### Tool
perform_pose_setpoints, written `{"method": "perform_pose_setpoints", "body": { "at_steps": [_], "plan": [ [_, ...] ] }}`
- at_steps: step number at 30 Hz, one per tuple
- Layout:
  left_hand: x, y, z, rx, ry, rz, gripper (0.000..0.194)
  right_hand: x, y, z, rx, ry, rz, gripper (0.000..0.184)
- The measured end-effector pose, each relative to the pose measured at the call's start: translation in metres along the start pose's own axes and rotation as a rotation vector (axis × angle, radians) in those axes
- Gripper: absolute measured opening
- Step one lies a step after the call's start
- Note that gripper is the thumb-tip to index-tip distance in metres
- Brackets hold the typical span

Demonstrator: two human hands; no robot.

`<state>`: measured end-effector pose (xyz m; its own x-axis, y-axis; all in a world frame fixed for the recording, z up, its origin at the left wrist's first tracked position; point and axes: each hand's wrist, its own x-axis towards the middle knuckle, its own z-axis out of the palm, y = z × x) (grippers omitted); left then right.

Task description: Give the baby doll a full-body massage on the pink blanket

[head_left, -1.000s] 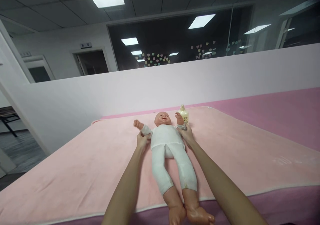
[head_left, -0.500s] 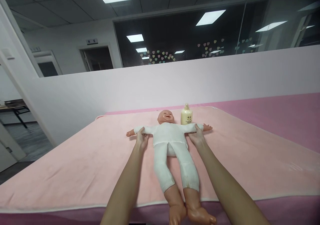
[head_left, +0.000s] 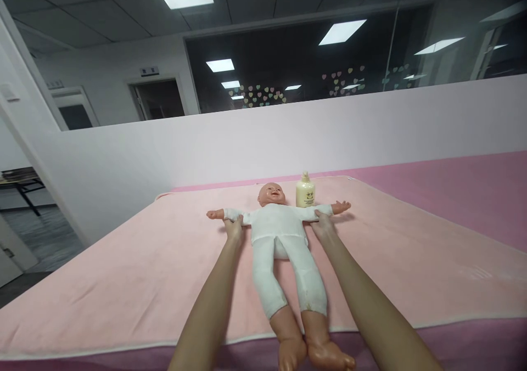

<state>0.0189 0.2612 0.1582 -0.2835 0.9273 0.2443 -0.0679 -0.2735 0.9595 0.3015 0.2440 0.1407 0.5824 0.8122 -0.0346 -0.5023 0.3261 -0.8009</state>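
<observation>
A baby doll (head_left: 280, 223) with a white cloth body lies on its back, its feet toward me and both arms stretched out sideways. My left hand (head_left: 234, 229) is closed around the doll's arm on the left, thumb on top near the elbow. On the other side, my right hand (head_left: 323, 226) grips the doll's arm on the right in the same way. The fingers beneath both arms are mostly hidden. Just behind that right-hand arm stands a pale yellow pump bottle (head_left: 305, 192), close to the doll's head.
A pink towel (head_left: 164, 272) covers the padded surface, and the doll's feet hang past its near edge. Behind rises a low white wall (head_left: 247, 151) with a dark glass window above. A dark-topped table (head_left: 20, 181) stands far left.
Both hands have shifted slightly inward along the doll's arms, toward its shoulders. The doll's forearms have turned a little. The whole view has tilted slightly.
</observation>
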Motion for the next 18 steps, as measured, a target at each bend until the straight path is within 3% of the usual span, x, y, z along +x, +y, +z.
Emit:
{"method": "perform_pose_setpoints", "body": {
  "at_steps": [2,4,9,13,18],
  "plan": [
    [-0.002,0.002,0.002,0.096,0.031,0.039,0.05,-0.008,0.0,0.005,-0.102,0.091,-0.141,0.038],
    [-0.004,0.005,0.004,0.228,0.001,0.098,0.047,-0.017,0.0,0.009,-0.265,0.094,-0.261,0.042],
    [-0.009,0.008,0.008,0.487,-0.192,0.291,0.045,-0.03,0.001,0.013,-0.667,-0.132,-0.454,0.042],
    [-0.01,0.005,0.01,0.525,-0.263,0.392,0.053,-0.03,0.001,0.012,-0.812,-0.295,-0.505,0.044],
    [-0.006,0.003,0.012,0.403,-0.175,0.273,0.05,-0.033,-0.004,0.017,-0.774,-0.312,-0.376,0.042]
  ]
}}
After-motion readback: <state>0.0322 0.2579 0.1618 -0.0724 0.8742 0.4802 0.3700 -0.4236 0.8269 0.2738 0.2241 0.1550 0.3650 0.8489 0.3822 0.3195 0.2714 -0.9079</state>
